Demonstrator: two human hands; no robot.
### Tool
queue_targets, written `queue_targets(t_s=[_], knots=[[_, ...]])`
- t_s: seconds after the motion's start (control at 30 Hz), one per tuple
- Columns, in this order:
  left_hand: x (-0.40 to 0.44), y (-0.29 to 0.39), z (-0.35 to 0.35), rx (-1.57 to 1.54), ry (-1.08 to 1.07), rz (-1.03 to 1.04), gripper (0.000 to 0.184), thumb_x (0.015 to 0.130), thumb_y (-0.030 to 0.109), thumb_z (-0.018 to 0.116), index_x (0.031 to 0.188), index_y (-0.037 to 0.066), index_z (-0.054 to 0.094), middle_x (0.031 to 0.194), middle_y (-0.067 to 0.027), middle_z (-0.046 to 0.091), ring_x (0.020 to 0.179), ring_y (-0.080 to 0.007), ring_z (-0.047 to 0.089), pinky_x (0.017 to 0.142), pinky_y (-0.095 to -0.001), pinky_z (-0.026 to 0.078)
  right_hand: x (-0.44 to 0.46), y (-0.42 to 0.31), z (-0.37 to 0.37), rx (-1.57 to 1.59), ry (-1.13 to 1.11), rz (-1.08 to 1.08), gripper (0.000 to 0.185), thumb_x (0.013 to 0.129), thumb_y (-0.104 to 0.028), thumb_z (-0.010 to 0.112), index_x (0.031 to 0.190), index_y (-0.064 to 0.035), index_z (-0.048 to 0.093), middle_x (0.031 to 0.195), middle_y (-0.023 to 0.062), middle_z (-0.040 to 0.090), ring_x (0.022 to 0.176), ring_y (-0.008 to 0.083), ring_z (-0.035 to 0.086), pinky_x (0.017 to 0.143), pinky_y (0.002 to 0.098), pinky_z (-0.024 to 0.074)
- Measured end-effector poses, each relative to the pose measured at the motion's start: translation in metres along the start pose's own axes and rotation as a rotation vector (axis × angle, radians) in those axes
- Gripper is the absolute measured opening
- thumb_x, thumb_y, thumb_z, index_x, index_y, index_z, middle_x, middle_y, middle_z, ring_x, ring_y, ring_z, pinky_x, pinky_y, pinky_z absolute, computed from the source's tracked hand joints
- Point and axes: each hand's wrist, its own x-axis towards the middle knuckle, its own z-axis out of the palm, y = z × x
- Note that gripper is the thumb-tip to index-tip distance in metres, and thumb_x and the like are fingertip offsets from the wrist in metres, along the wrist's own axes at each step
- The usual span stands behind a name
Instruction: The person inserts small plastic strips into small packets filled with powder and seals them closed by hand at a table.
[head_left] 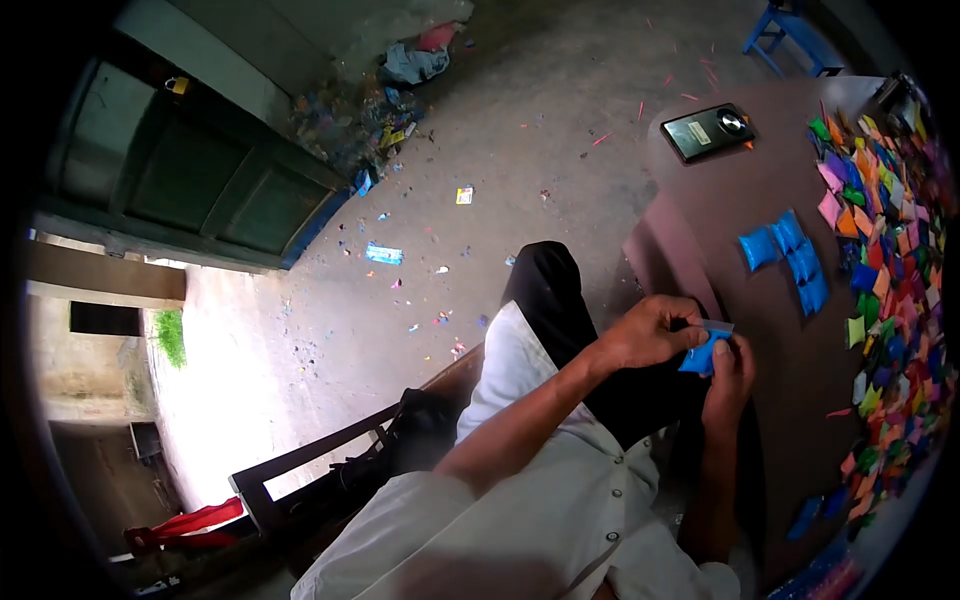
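Observation:
Between my two hands, above my lap at the table's edge, is a small blue packet (703,354) with a clear strip at its top. My left hand (652,333) pinches the packet's upper part with thumb and fingers. On the right, my right hand (730,378) grips its other side. Several similar blue packets (803,262) lie in a group on the brown table (745,200), beyond my hands. A large heap of small packets in many colours (890,300) covers the table's right side.
A dark phone (708,133) lies at the table's far end. Past it stands a blue stool (795,40). Litter dots the floor (480,130), with a rubbish pile (350,125) by the green door (190,160). A wooden bench (330,450) is at the lower left.

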Motion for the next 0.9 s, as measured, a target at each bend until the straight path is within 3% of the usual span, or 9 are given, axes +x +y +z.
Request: queue_targets(t_s=[0.23, 0.33, 0.47, 0.53, 0.73, 0.77, 0.8, 0.87, 0.9], knots=[[-0.02, -0.027, 0.006, -0.138, 0.01, -0.08, 0.015, 0.099, 0.013, 0.072, 0.107, 0.0, 0.069, 0.096, -0.0052, 0.071, 0.093, -0.0119, 0.065, 0.086, -0.0308, 0.053, -0.016, 0.012, 0.039, 0.125, 0.315, 0.074, 0.03, 0.1, -0.03, 0.065, 0.113, -0.0023, 0.065, 0.086, 0.0013, 0.06, 0.071, 0.0066, 0.051, 0.061, 0.0231, 0.0401], [-0.027, -0.051, -0.009, -0.185, 0.011, -0.119, 0.018, 0.099, 0.015, 0.072, 0.106, -0.001, 0.069, 0.096, -0.0066, 0.071, 0.094, -0.0131, 0.066, 0.087, -0.0312, 0.053, -0.016, 0.028, 0.049, 0.068, 0.253, 0.138, 0.032, 0.102, -0.032, 0.063, 0.113, -0.0024, 0.065, 0.086, 0.002, 0.061, 0.068, 0.007, 0.051, 0.059, 0.0229, 0.0398], [-0.035, -0.08, -0.026, -0.244, 0.007, -0.146, 0.02, 0.098, 0.016, 0.073, 0.107, -0.002, 0.069, 0.096, -0.0073, 0.071, 0.093, -0.0143, 0.066, 0.086, -0.0309, 0.053, -0.008, 0.051, 0.054, 0.064, 0.059, 0.255, 0.032, 0.103, -0.034, 0.061, 0.111, -0.0028, 0.066, 0.083, 0.0017, 0.06, 0.064, 0.0079, 0.05, 0.055, 0.0227, 0.0388], [-0.042, -0.084, -0.03, -0.167, 0.123, -0.177, 0.028, 0.1, 0.024, 0.07, 0.109, -0.002, 0.069, 0.096, -0.0086, 0.071, 0.088, -0.0156, 0.066, 0.082, -0.032, 0.053, -0.002, 0.063, 0.06, 0.034, 0.034, 0.298, 0.031, 0.103, -0.035, 0.063, 0.106, -0.004, 0.066, 0.08, 0.0001, 0.059, 0.062, 0.0074, 0.049, 0.053, 0.0223, 0.0381], [-0.055, -0.131, -0.041, -0.033, 0.216, -0.331, 0.046, 0.104, 0.042, 0.061, 0.1, -0.002, 0.072, 0.087, -0.0104, 0.072, 0.08, -0.0183, 0.068, 0.073, -0.0349, 0.053, -0.001, 0.114, 0.089, 0.095, 0.159, 0.307, 0.029, 0.103, -0.035, 0.066, 0.107, -0.0063, 0.067, 0.078, -0.0024, 0.058, 0.063, 0.0053, 0.048, 0.052, 0.0219, 0.0375], [-0.056, -0.131, -0.042, -0.03, 0.211, -0.337, 0.046, 0.104, 0.042, 0.061, 0.1, -0.002, 0.072, 0.087, -0.0104, 0.072, 0.08, -0.0183, 0.068, 0.073, -0.0349, 0.053, -0.003, 0.119, 0.085, 0.091, 0.101, 0.353, 0.035, 0.103, -0.038, 0.064, 0.113, -0.0044, 0.068, 0.086, 0.001, 0.062, 0.073, 0.0098, 0.056, 0.062, 0.0242, 0.0453], [-0.055, -0.127, -0.044, 0.072, 0.215, -0.373, 0.046, 0.104, 0.042, 0.062, 0.098, -0.002, 0.072, 0.084, -0.0107, 0.072, 0.078, -0.0186, 0.068, 0.073, -0.0348, 0.053, -0.004, 0.127, 0.082, 0.097, 0.106, 0.357, 0.035, 0.103, -0.038, 0.064, 0.113, -0.0044, 0.068, 0.086, 0.001, 0.062, 0.073, 0.0098, 0.056, 0.062, 0.0242, 0.0453], [-0.054, -0.126, -0.044, 0.184, 0.211, -0.414, 0.046, 0.103, 0.041, 0.062, 0.095, -0.003, 0.073, 0.081, -0.0111, 0.071, 0.077, -0.0189, 0.068, 0.073, -0.0347, 0.054, -0.005, 0.147, 0.075, 0.04, 0.076, 0.366, 0.044, 0.104, -0.042, 0.061, 0.121, -0.0017, 0.068, 0.099, 0.0058, 0.066, 0.089, 0.0157, 0.061, 0.079, 0.0288, 0.0493], [-0.053, -0.129, -0.042, 0.23, 0.215, -0.406, 0.046, 0.103, 0.042, 0.062, 0.096, -0.002, 0.073, 0.081, -0.0118, 0.072, 0.076, -0.0192, 0.069, 0.073, -0.0348, 0.054, -0.004, 0.153, 0.071, 0.048, 0.087, 0.369, 0.044, 0.104, -0.042, 0.061, 0.121, -0.0017, 0.068, 0.099, 0.0058, 0.066, 0.089, 0.0157, 0.061, 0.079, 0.0288, 0.0493]])
